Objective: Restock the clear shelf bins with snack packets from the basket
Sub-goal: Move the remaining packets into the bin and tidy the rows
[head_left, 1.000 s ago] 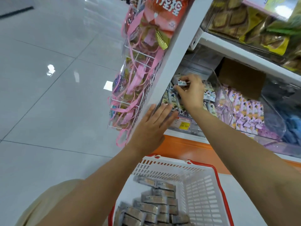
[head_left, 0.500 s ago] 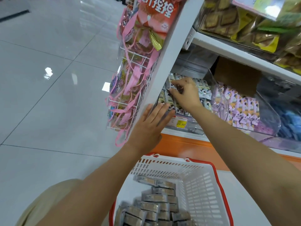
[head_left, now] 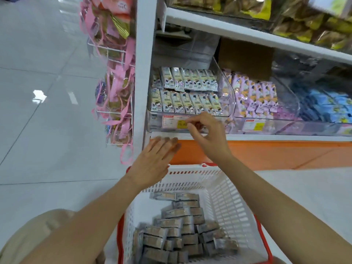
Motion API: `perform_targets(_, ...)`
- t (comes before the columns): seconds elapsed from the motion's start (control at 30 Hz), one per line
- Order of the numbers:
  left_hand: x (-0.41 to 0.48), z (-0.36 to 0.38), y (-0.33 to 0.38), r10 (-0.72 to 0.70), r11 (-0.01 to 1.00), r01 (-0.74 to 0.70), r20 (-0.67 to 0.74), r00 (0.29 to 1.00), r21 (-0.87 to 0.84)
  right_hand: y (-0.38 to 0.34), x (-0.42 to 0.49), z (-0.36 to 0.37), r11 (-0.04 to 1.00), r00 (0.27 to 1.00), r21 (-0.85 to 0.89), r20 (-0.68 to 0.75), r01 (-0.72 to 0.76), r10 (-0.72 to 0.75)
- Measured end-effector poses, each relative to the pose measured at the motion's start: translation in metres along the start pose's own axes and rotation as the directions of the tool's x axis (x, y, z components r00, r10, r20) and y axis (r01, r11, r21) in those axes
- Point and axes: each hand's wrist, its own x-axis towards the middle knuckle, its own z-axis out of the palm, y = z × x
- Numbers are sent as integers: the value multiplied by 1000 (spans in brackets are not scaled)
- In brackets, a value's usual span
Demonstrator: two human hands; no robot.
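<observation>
While snack packets point(head_left: 177, 231) lie heaped in basket point(head_left: 224, 197), clear bin point(head_left: 227, 92) above holds two full rows. Right hand point(head_left: 207, 136) grip loose, empty, at price label point(head_left: 172, 121); left hand point(head_left: 156, 159) flat on shelf edge point(head_left: 266, 137). Risk: overfilling topples front row.

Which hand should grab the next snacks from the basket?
Probably the right hand: it hovers free near the basket of packets, fingers loose, apparently empty. The left hand lies flat against the shelf edge.
</observation>
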Motion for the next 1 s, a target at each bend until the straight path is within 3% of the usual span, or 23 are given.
perform_targets(0.1,-11,25,8,45,999,-42,153,987,-25,25,-42,11,996,996,-8,17,-86,86)
perform_targets(0.3,-44,71,13,-56,996,78,395,917,-40,85,-126,51,935,928,-137,140,-327,345)
perform_targets(0.43,-57,90,10,-61,988,115,414,908,-106,112,-175,76,840,804,-257,255,-478,536)
perform_targets(0.53,-59,95,10,-43,989,97,416,908,-110,134,-207,91,746,654,-367,361,-556,665)
perform_targets(0.63,-59,98,11,-41,989,98,435,900,-109,151,-228,106,668,493,-459,452,-586,743)
perform_targets(0.73,-60,100,11,-42,986,107,438,898,-125,159,-237,122,623,402,-536,480,-570,780)
perform_targets(0.9,-60,99,12,-48,985,116,436,899,-131,163,-246,141,587,363,-698,466,-409,807)
perform_targets(1.0,-60,99,12,-52,982,126,444,895,-139,163,-246,146,559,361,-719,434,-413,825)
